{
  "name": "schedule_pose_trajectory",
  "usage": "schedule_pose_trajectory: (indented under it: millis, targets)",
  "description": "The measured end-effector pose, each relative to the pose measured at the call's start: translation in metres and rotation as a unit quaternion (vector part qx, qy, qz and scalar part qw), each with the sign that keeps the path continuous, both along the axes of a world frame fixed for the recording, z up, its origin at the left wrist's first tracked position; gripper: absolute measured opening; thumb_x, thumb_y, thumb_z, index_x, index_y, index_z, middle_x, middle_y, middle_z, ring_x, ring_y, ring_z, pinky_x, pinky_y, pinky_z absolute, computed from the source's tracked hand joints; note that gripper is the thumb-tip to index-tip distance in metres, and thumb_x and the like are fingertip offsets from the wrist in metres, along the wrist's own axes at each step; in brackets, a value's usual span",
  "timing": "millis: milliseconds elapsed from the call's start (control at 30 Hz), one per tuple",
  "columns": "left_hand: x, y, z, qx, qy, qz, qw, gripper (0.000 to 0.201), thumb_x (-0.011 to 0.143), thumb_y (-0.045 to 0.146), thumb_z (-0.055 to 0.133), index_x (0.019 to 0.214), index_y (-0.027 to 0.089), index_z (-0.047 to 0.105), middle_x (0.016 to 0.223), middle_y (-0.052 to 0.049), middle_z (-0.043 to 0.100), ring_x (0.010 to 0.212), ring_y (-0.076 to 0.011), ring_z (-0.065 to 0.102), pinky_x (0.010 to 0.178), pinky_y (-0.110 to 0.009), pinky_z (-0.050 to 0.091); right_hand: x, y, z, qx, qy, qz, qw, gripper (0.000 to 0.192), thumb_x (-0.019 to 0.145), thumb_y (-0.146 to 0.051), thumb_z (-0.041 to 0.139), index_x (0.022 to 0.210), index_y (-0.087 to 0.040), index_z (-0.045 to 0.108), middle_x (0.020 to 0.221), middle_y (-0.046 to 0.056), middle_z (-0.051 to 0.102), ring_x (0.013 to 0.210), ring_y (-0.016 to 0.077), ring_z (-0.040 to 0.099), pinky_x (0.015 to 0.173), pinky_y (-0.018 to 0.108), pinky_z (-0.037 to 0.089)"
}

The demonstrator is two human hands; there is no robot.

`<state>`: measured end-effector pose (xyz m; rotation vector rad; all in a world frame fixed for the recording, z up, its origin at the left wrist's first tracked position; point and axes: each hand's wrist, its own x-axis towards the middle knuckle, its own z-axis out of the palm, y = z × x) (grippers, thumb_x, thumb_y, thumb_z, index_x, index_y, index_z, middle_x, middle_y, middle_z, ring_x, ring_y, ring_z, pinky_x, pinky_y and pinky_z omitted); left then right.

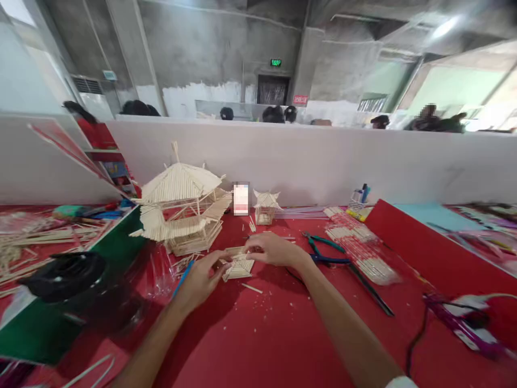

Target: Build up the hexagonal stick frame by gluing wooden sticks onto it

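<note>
A small, ribbed wooden-stick panel (239, 269), shaped like a roof section, lies low over the red tabletop. My left hand (205, 274) pinches its left edge between thumb and curled fingers. From the far right side, my right hand (274, 249) closes its fingertips on the same panel; whether a separate stick is between them I cannot tell. Just in front of the panel is a loose stick (252, 288). Behind my left hand stands a large stick-built pavilion (183, 210) with a tiered roof, and farther back a small stick pavilion (266, 207).
Right of my hands lie green-handled pliers (325, 242), blue-handled pliers (329, 260) and bagged stick bundles (359, 245). A purple glue gun (464, 326) with a cord is at the far right. A black round object (64, 275) stands left, by a green divider (117, 242). A phone (241, 199) leans behind.
</note>
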<state>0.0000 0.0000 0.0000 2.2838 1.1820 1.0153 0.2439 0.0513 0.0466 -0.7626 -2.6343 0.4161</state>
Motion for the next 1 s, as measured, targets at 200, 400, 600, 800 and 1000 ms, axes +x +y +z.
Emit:
schedule_pose_trajectory:
  millis: [200, 400, 600, 800, 1000]
  targets:
    - [0.005, -0.005, 0.005, 0.014, -0.012, 0.033, 0.999, 0.021, 0.096, 0.035, 0.052, 0.098, 0.022, 0.069, 0.089, -0.002, 0.073, 0.078, -0.0164, 0.066, 0.076, -0.027, 0.05, -0.007, -0.005, -0.003, -0.03, 0.019, -0.002, 0.999, 0.011, 0.093, -0.023, 0.063, 0.097, -0.017, 0.071, 0.091, 0.005, 0.072, 0.08, 0.0172, 0.062, 0.071, 0.025, 0.042]
    - [-0.002, 0.001, 0.002, 0.026, -0.019, 0.075, 0.997, 0.017, 0.094, 0.032, 0.052, 0.091, 0.021, 0.064, 0.086, -0.001, 0.069, 0.078, -0.017, 0.063, 0.073, -0.027, 0.047, 0.015, -0.004, 0.008, -0.066, -0.006, -0.011, 0.998, 0.021, 0.095, -0.018, 0.054, 0.106, -0.018, 0.071, 0.104, 0.008, 0.074, 0.093, 0.0201, 0.065, 0.083, 0.029, 0.045]
    - [-0.016, 0.01, 0.0, 0.017, -0.024, 0.109, 0.994, 0.016, 0.092, 0.034, 0.055, 0.091, 0.021, 0.064, 0.086, -0.002, 0.069, 0.079, -0.0193, 0.064, 0.075, -0.03, 0.048, 0.055, 0.005, 0.015, -0.137, 0.12, -0.104, 0.978, 0.017, 0.09, -0.029, 0.061, 0.095, -0.019, 0.074, 0.093, 0.005, 0.075, 0.085, 0.0193, 0.067, 0.077, 0.03, 0.05]
    - [-0.006, 0.006, -0.001, -0.027, -0.032, 0.067, 0.997, 0.022, 0.092, 0.037, 0.055, 0.096, 0.021, 0.069, 0.091, -0.004, 0.072, 0.082, -0.0197, 0.065, 0.076, -0.03, 0.048, 0.053, 0.008, 0.013, -0.232, 0.371, -0.091, 0.895, 0.025, 0.074, -0.042, 0.079, 0.083, -0.019, 0.072, 0.075, 0.001, 0.07, 0.067, 0.0157, 0.066, 0.063, 0.028, 0.053]
    - [0.0, 0.002, 0.002, -0.065, -0.027, 0.05, 0.996, 0.027, 0.091, 0.04, 0.056, 0.101, 0.021, 0.072, 0.089, -0.003, 0.074, 0.08, -0.0192, 0.066, 0.074, -0.028, 0.049, 0.046, 0.006, 0.016, -0.243, 0.428, -0.065, 0.868, 0.024, 0.072, -0.04, 0.082, 0.079, -0.02, 0.071, 0.07, 0.0, 0.068, 0.064, 0.0142, 0.065, 0.06, 0.026, 0.053]
